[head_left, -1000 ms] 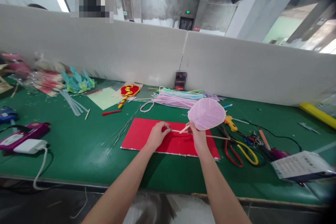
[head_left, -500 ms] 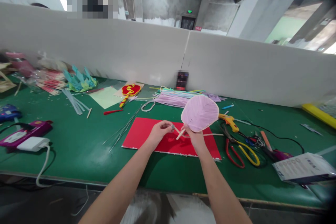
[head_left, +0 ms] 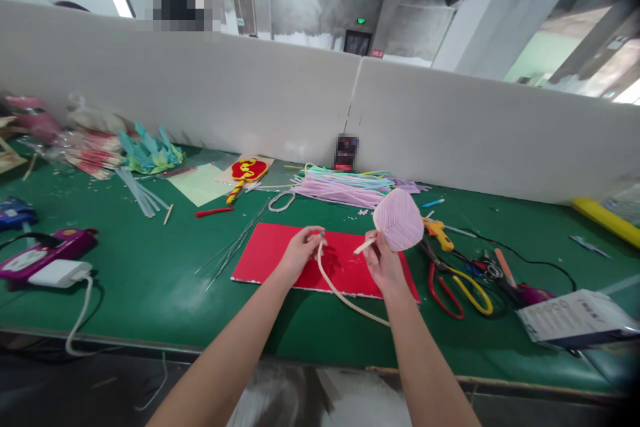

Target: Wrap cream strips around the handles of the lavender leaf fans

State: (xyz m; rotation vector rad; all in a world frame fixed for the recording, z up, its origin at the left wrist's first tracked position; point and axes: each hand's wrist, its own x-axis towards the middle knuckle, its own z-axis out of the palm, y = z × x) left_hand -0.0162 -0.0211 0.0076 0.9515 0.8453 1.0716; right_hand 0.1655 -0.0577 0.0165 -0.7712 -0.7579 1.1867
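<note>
My right hand (head_left: 386,265) is closed round the handle of a small lilac fan (head_left: 399,219) made of fuzzy strips. Its rounded face tilts up above the fingers, and the short cream end of the handle pokes out to the left. A long cream pipe cleaner (head_left: 340,295) is pinched at one end in my left hand (head_left: 302,252). From there it curves down and right until my right forearm hides it. Both hands are over a red board (head_left: 280,260) with a ragged white edge, the handle end and the pipe cleaner apart.
Beyond the board lies a bundle of lilac and mint pipe cleaners (head_left: 340,188). Pliers with red and yellow handles (head_left: 465,290) and a yellow glue gun (head_left: 440,235) lie to the right. A red and yellow fan (head_left: 249,171) and thin wires (head_left: 240,243) are at left.
My right hand has moved right with the fan, turning its face. The cream pipe cleaner, earlier crossing the fan's handle, now hangs from my left hand in a curve away from it.
</note>
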